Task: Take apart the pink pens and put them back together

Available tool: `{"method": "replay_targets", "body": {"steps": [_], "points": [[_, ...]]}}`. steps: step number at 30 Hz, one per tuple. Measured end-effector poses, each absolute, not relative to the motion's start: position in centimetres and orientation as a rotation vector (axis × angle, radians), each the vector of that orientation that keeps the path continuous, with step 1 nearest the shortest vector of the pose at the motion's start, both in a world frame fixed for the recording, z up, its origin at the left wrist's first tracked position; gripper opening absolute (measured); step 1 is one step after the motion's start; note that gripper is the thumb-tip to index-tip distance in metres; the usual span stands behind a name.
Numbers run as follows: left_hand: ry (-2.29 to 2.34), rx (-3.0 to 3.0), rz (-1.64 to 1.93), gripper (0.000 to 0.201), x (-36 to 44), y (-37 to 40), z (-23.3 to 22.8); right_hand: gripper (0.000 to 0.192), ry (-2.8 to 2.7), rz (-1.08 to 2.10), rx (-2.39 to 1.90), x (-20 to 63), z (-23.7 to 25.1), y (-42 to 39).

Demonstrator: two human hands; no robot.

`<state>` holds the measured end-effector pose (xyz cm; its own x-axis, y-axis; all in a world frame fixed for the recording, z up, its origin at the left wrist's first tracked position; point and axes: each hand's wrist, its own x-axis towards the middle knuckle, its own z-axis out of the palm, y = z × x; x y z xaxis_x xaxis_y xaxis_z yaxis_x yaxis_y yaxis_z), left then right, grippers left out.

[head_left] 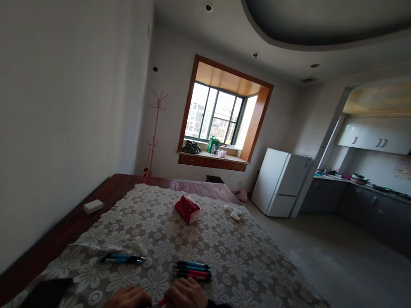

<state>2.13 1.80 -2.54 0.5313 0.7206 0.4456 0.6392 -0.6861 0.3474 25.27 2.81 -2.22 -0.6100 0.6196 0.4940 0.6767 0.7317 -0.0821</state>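
Both hands low at bottom edge of frame, close together over floral lace cloth (244, 260) on dark wood table (118, 185). Left hand (124, 305) and right hand (186, 303) curled, knuckles up, fingers closed round a red pen (162, 302) w/ only a short red bit showing in the gap btwn them; which end is cap can't be told, palms hidden. Just beyond right hand: row of pens (193, 271) laid side by side, teal nearer far side, red nearest the hand, tips pointing left. Further left, apart from that row: pair of teal pens (121, 259), slightly angled. Dark flat object (45, 294) at lower left, partly cut off. Mid-table: red tissue pack (187, 209); white crumpled bits (233, 212) to its right; small white block (93, 206) on bare wood near wall. Judging by this: pen handling step under way, prob. cap or barrel being worked w/ both hands, several pens already lined up. Next move likely needs firm pinch each side, straight pull or push along pen axis, then placing parallel beside red end of row w/o knocking neighbours.
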Motion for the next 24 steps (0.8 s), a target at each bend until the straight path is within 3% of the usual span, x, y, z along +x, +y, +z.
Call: {"method": "replay_targets", "body": {"steps": [4,10,24], "points": [[1.180,2.575,0.811,0.018,2.3,1.1,-1.6,0.026,-2.547,-0.112,-1.019,25.5,-0.4,1.7],[1.196,2.532,0.703,0.023,2.5,0.6,-0.1,0.011,-2.582,-0.067,-1.074,25.4,0.3,1.2],[1.347,2.383,0.701,0.013,2.3,0.3,-0.2,0.013,-2.502,-0.028,-1.103,26.0,0.2,1.5]]}}
